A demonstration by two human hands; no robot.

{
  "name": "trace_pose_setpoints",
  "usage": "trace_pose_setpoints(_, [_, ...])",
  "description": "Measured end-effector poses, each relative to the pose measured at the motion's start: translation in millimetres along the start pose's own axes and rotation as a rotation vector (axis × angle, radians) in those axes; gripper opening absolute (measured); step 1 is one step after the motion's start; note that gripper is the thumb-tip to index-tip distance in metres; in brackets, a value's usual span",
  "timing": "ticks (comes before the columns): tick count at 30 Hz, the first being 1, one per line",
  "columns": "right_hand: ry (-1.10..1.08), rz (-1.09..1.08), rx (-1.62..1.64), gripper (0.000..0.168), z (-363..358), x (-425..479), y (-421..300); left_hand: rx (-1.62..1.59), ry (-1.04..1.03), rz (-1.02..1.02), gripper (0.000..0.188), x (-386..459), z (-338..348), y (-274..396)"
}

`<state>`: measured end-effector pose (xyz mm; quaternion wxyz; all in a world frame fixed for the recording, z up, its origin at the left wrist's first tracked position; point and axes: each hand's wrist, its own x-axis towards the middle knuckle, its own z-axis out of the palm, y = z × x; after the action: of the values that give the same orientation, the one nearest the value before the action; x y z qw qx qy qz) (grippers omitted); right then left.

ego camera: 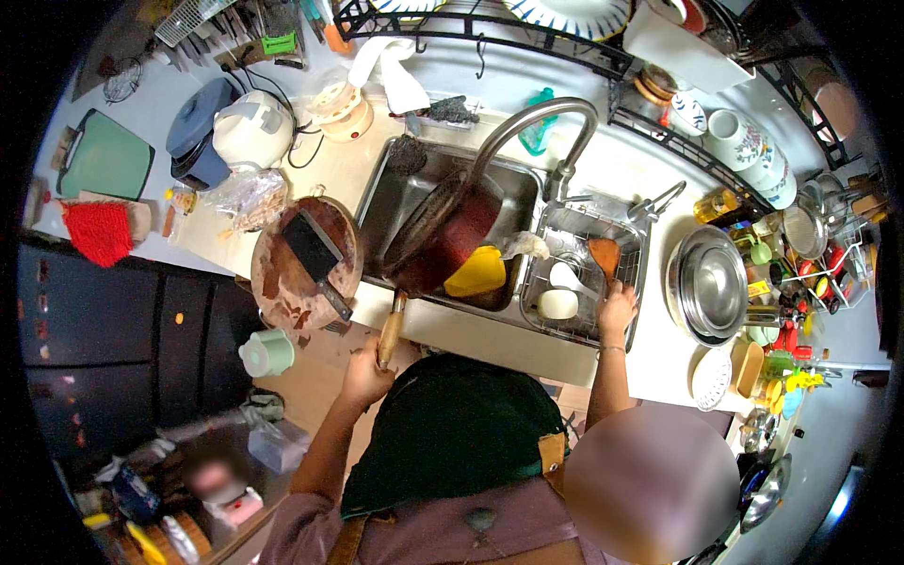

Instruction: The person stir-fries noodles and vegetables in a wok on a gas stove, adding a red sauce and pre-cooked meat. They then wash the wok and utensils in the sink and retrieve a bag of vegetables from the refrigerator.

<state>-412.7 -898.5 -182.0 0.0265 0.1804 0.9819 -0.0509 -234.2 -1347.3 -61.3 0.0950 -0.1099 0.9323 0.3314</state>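
My left hand [367,374] is closed around the wooden handle of a dark red wok [452,244], which is tilted on its side over the large basin of a steel sink [519,282]. Below the wok a yellow object [479,272] lies in that basin. My right hand [619,308] grips a wooden spatula [605,257], its blade over the wire rack in the smaller right basin. Beside it on the rack lie a white ladle [568,277] and a pale rounded object [558,304]. The curved steel faucet [540,106] arches over the wok's edge.
Left of the sink, a cleaver [314,251] rests on a round wooden chopping board [265,282]. Stacked steel bowls [713,282] and a white basket [711,379] stand on the right counter. A black wall rack [551,44] runs above the sink. A scouring pad [407,155] sits at the sink's back-left corner.
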Motion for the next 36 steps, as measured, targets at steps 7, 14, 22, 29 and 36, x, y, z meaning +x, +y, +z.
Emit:
trace_pose_setpoints(7, [-0.213, 0.126, -0.364, 0.038, 26.0, -26.1, 44.6, 0.135, 0.004, 0.044, 0.040, -3.9, 13.7, -1.4])
trace_pose_setpoints(14, [0.197, 0.165, 0.483, 0.018, 18.0, -71.1, 76.9, 0.173, -0.060, 0.143, 0.035, -19.6, 7.8, -15.3])
trace_pose_setpoints(22, [-0.058, 0.319, 1.792, 0.029, -112.8, -207.6, 47.4, -0.410, -0.597, 0.177, 0.045, -63.6, -32.1, -9.4])
trace_pose_setpoints(29, [0.103, 0.158, 1.726, 0.044, -207.6, -352.8, 40.6, -1.024, -1.345, 0.130, 0.047, -78.2, 9.8, 15.1])
trace_pose_setpoints(36, [0.168, 0.464, 1.442, 0.036, -197.5, -461.3, 73.8, -0.787, -1.686, 0.032, 0.051, -99.2, 82.3, 92.1])
